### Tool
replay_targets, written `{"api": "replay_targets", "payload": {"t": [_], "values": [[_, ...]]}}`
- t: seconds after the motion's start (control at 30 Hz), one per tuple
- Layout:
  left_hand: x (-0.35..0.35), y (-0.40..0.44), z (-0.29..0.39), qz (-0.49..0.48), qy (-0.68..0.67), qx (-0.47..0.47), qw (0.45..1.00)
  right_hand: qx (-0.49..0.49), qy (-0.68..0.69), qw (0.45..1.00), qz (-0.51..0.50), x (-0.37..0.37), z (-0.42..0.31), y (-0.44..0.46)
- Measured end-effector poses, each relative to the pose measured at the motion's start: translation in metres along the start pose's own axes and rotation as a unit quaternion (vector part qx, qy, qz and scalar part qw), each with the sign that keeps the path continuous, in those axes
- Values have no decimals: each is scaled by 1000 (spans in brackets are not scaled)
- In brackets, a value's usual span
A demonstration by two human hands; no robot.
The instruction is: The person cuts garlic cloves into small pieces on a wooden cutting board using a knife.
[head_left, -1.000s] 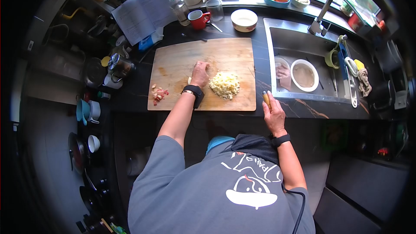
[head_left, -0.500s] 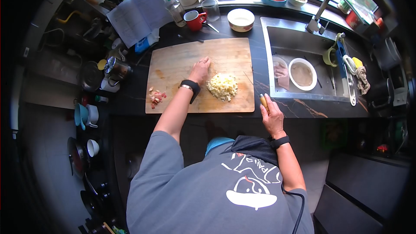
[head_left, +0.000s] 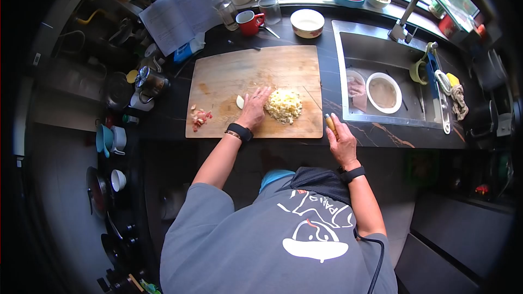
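Note:
My left hand (head_left: 254, 108) rests on the wooden cutting board (head_left: 223, 73), fingers apart, touching the left side of a heap of pale chopped pieces (head_left: 284, 105). Just left of it lies a white piece (head_left: 239, 102). Small reddish pieces (head_left: 200, 118) are scattered near the board's left edge. My right hand (head_left: 342, 140) is closed round the wooden handle of a knife (head_left: 330, 122), beside the board's right front corner. The knife's thin blade reaches up and left over the board's edge and is seen nearly edge-on.
A sink (head_left: 376, 125) at the right holds a white bowl (head_left: 383, 93) and a bag of pinkish stuff (head_left: 357, 91). Behind the board stand a red mug (head_left: 249, 23), a glass (head_left: 270, 10), a bottle (head_left: 223, 8) and a white bowl (head_left: 307, 23). Papers (head_left: 177, 16) lean at the back left.
My left hand has moved down the board towards me and against the heap, its fingers more spread. The white piece beside it now shows fully. My right hand still holds the knife.

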State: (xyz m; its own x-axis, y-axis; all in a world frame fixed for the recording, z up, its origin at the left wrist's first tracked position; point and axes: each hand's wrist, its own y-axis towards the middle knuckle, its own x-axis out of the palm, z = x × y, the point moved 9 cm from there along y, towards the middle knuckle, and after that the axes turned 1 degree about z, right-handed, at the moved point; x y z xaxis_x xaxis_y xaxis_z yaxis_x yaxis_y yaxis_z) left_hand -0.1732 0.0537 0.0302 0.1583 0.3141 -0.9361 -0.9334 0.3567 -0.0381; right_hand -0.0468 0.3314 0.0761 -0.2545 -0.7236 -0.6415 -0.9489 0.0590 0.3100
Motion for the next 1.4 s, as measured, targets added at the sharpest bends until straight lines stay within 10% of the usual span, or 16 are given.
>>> {"api": "replay_targets", "payload": {"t": [0.17,0.43,0.7,0.8,0.97,1.1,1.4], "values": [[-4,15,-17,98,-77,8,992,12,3,1000,-3,3,3,-1],[-1,9,12,0,-211,54,976,-34,-1,999,27,-2,-4,-5],[-6,29,29,76,-56,165,982,-31,11,999,0,8,-13,-5],[-18,10,42,-18,-131,100,986,-36,20,999,-4,7,-14,-8],[-37,-26,7,201,-129,-43,970,-32,15,999,10,4,-11,-10],[0,-43,18,186,-195,-103,958,-33,24,999,-1,10,-15,-6],[-11,-28,12,199,-172,-111,958,-41,29,998,-22,17,-16,-5]]}}
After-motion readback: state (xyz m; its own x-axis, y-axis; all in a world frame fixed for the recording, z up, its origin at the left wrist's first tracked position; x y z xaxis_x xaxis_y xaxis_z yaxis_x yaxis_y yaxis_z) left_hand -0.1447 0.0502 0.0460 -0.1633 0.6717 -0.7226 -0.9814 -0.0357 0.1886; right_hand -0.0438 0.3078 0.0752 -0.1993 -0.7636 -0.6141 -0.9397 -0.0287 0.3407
